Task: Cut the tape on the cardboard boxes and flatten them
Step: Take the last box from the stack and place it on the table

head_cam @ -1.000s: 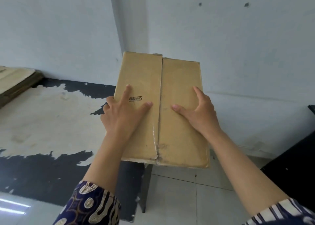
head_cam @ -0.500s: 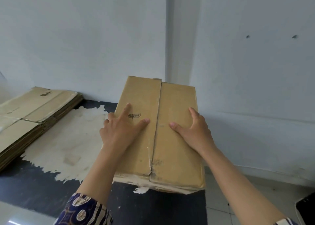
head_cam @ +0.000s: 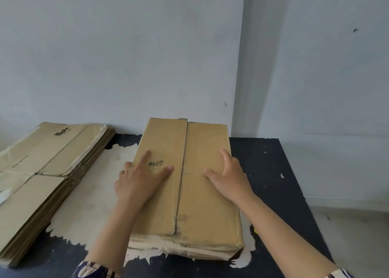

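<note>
both hands, left hand [head_cam: 139, 178] and right hand [head_cam: 229, 178], lying flat and open-fingered on the box [head_cam: 195, 204] | gripping nothing | tip: be steadying it before cutting that center tape seam [head_cam: 181, 183]

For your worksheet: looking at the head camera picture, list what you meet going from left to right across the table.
Stack of flattened cardboard → left hand resting on the box → centre seam of the cardboard box → right hand on the box → bare black table top.
</note>
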{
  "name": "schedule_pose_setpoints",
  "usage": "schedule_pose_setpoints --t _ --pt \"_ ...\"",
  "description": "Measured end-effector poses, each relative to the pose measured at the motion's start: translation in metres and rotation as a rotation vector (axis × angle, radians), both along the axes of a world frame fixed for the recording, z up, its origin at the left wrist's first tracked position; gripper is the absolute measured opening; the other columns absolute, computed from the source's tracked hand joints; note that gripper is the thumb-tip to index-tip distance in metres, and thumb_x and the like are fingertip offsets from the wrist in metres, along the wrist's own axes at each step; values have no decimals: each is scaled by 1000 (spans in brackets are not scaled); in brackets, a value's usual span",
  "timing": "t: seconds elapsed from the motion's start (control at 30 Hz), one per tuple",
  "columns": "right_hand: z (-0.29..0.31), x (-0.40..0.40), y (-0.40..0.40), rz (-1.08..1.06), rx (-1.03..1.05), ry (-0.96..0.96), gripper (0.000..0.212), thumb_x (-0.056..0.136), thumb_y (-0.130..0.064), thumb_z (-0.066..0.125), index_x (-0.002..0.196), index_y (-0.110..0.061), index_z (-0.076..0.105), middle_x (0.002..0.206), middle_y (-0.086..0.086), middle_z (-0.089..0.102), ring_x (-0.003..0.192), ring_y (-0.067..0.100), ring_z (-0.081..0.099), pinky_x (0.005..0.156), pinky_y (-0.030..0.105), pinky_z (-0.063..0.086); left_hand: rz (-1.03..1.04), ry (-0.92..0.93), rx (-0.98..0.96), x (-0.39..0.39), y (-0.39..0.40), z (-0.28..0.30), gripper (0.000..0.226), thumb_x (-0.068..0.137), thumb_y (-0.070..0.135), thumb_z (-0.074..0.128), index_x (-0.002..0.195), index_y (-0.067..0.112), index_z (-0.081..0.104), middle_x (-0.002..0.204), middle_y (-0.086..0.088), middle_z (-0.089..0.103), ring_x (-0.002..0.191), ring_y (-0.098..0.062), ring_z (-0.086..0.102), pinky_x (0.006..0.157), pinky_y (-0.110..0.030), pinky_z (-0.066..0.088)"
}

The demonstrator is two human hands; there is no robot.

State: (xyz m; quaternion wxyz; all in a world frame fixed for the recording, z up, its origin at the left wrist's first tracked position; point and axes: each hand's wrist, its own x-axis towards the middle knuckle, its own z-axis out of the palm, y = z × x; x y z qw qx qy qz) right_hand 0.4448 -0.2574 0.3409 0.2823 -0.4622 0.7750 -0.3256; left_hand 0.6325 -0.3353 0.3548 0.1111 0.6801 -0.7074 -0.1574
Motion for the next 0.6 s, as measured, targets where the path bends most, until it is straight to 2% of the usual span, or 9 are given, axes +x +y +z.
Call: schedule_pose_setpoints --t 0.13,0.27,0.33,0.4,0.47,0.5,0.57,0.6 --pt "-16 38 -25 -72 25 -56 88 83 -48 59 148 -29 3 154 -1 16 137 24 27 105 39 31 -34 -14 46 36 -40 -19 86 71 80 44 144 41 20 133 -12 40 119 -34 44 96 -41 37" --pt "-28 60 -38 -161 36 -53 98 79 -48 66 149 -26 1 153 -3 22 137 21 29 109 42 31 -97 -50 123 50 -55 -39 85 74 80 37 145 39 15 136 -12 35 118 -33 44 94 -41 39" --pt "-31 65 -41 -211 41 -71 101 77 -48 68 149 -26 0 152 -1 24 137 22 29 109 42 32 -118 -92 113 50 -53 -45 86 75 81 32 146 39 11 145 -12 22 124 -34 37 98 -43 35" --pt "-34 63 -42 -279 58 -118 104 73 -50 71 149 -25 5 148 2 33 133 24 37 105 42 37 -227 -138 53 42 -47 -49 84 72 86 22 144 47 3 155 -10 -4 139 -37 14 108 -53 20" --pt "-39 59 -38 -330 72 -263 89 74 -50 70 146 -23 25 134 -1 50 119 21 52 98 40 45 -476 -194 6 31 -38 -56 90 61 90 0 142 51 -10 154 -4 -24 142 -36 -16 107 -64 -3" --pt "-41 59 -35 -333 67 -382 74 78 -47 68 141 -25 35 124 -4 57 108 17 59 93 38 49 -605 -224 6 26 -36 -60 94 55 89 -10 141 50 -15 154 -2 -26 140 -33 -23 104 -66 -10" --pt "-44 60 -32 -320 46 -560 51 86 -44 59 134 -31 44 112 -8 63 97 14 63 83 35 53 -742 -258 18 22 -39 -67 99 48 87 -23 140 51 -15 155 3 -23 141 -28 -23 103 -67 -16" --pt "-44 61 -32 -310 37 -585 45 89 -44 55 131 -33 45 111 -8 63 97 14 63 80 33 53 -753 -253 24 23 -42 -68 99 48 86 -24 140 52 -14 155 5 -21 141 -27 -23 103 -67 -17"
